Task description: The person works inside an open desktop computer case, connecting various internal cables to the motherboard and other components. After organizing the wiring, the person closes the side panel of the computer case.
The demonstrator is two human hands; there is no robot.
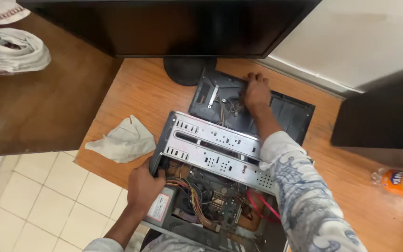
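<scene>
The left hand (143, 186) is gripping the near corner of the open computer case (211, 154), fingers curled over its metal edge. Just beneath that hand a power supply (160, 205) is sitting among coloured wires (190, 191). The right hand (256, 93) is pressing flat, fingers spread, on the black front panel (285, 112) beyond the case. Left of the left hand, a grey cloth (124, 140) is lying on the wooden table (141, 88).

My one camera sits on my head, looking steeply down and close at the wooden desk (131, 88) (there is no second view), my forearms entering from the bottom edge.
</scene>
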